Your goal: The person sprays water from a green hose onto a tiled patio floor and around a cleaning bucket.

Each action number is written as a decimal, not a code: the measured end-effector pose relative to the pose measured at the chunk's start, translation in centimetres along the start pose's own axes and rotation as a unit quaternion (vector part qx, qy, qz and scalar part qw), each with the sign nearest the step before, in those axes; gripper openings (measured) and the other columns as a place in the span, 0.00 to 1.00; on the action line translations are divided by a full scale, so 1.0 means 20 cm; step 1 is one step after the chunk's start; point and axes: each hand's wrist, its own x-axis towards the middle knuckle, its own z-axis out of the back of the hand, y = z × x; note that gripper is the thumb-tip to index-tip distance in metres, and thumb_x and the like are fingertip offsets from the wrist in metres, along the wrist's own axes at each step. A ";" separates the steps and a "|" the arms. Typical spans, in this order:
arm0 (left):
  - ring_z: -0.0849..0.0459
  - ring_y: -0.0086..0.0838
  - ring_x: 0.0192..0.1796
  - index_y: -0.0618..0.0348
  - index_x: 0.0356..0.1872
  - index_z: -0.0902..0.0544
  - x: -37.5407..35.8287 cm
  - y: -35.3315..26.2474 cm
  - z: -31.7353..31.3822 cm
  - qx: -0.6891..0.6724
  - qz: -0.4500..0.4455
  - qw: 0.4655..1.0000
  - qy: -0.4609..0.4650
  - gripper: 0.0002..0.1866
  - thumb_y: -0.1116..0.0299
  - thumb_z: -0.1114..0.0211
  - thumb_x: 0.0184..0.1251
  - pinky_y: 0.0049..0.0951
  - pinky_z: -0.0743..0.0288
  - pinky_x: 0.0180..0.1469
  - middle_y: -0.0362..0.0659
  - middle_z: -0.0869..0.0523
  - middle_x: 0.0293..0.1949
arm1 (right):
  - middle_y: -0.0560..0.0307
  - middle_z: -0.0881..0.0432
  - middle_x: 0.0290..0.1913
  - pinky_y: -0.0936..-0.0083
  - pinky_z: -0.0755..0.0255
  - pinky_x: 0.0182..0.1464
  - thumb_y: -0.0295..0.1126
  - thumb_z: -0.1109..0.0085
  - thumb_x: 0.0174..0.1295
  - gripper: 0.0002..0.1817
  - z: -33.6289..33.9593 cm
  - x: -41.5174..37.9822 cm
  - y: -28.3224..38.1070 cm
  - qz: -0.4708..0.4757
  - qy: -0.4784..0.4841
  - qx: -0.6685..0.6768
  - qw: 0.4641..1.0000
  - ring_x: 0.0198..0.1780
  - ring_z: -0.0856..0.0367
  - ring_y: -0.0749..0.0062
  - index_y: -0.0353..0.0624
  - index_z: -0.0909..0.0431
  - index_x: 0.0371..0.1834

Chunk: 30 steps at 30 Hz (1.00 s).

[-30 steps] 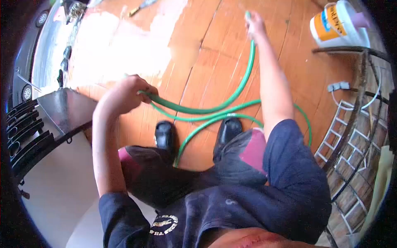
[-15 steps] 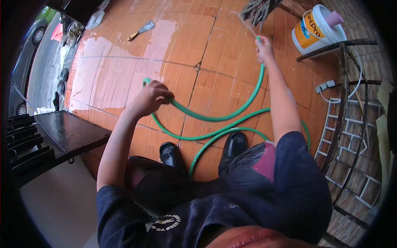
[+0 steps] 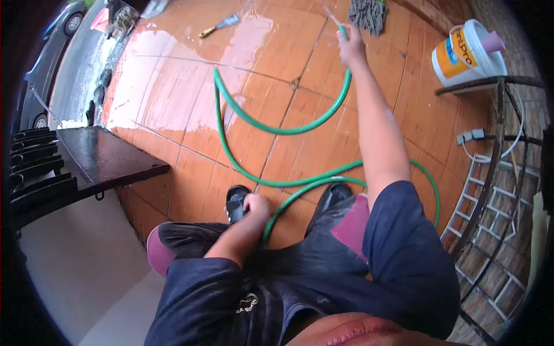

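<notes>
My right hand (image 3: 350, 49) is closed around the end of a green hose (image 3: 283, 131), and a thin stream of water leaves its tip toward the upper left. From that hand the hose hangs in a curve, bends sharply at the left and loops back across the tiles toward my feet. My left hand (image 3: 257, 206) is down by my knees, just above a black slipper (image 3: 236, 202), off the hose. Its fingers are mostly hidden from view. A grey mop head (image 3: 368, 16) lies beyond my right hand.
Orange floor tiles (image 3: 323, 147) carry a sheet of water at the upper left, beside a scraper (image 3: 219, 25). A paint bucket (image 3: 459, 56) stands at the right near a black metal frame (image 3: 500, 115). At the left is a dark ledge (image 3: 115, 155).
My left hand has let go of the hose and dropped toward my knees. My right hand has moved up and left with the hose end. The view has shifted slightly.
</notes>
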 end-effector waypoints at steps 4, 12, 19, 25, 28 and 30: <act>0.10 0.30 0.42 0.48 0.39 0.11 -0.39 -0.19 -0.07 -0.131 -0.115 0.983 -0.061 0.10 0.67 0.41 0.66 0.33 0.17 0.35 0.41 0.09 0.39 | 0.44 0.16 0.45 0.56 0.25 0.50 0.39 0.45 0.68 0.16 0.04 -0.08 0.19 0.007 -0.056 -0.013 0.998 0.48 0.17 0.44 0.49 0.27 0.56; 0.11 0.43 0.44 0.57 0.38 0.12 -0.27 -0.22 -0.10 -0.316 -0.055 0.938 -0.131 0.13 0.70 0.47 0.67 0.42 0.17 0.46 0.50 0.11 0.40 | 0.59 0.21 0.27 0.70 0.29 0.27 0.37 0.43 0.69 0.13 0.17 0.01 0.06 0.049 -0.092 -0.011 0.995 0.24 0.25 0.74 0.49 0.25 0.54; 0.12 0.47 0.46 0.59 0.40 0.12 -0.27 -0.23 -0.04 -0.327 -0.072 0.937 -0.102 0.11 0.70 0.43 0.64 0.45 0.18 0.50 0.54 0.12 0.42 | 0.47 0.19 0.44 0.62 0.28 0.44 0.38 0.44 0.68 0.15 0.33 0.03 0.11 -0.075 -0.099 0.039 0.992 0.43 0.21 0.54 0.48 0.27 0.56; 0.11 0.41 0.43 0.57 0.45 0.13 0.02 -0.01 0.48 -0.177 -0.136 0.931 0.288 0.17 0.57 0.30 0.60 0.45 0.16 0.47 0.52 0.12 0.45 | 0.46 0.16 0.47 0.61 0.25 0.50 0.38 0.43 0.67 0.15 0.40 0.03 0.11 -0.065 -0.082 -0.001 0.995 0.48 0.17 0.52 0.45 0.26 0.54; 0.10 0.40 0.36 0.59 0.41 0.14 0.01 0.41 1.09 -0.123 -0.116 0.971 0.169 0.19 0.54 0.25 0.57 0.45 0.13 0.38 0.49 0.11 0.38 | 0.48 0.16 0.44 0.63 0.25 0.48 0.38 0.43 0.67 0.15 0.40 0.00 0.11 -0.093 -0.055 0.019 0.994 0.44 0.17 0.57 0.45 0.26 0.54; 0.14 0.40 0.44 0.61 0.37 0.15 -0.01 0.75 1.39 -0.100 -0.100 0.988 -0.055 0.18 0.57 0.24 0.53 0.43 0.18 0.44 0.50 0.13 0.41 | 0.50 0.17 0.41 0.64 0.24 0.45 0.38 0.43 0.67 0.15 0.42 -0.01 0.08 -0.113 -0.033 0.018 0.993 0.41 0.17 0.60 0.45 0.26 0.54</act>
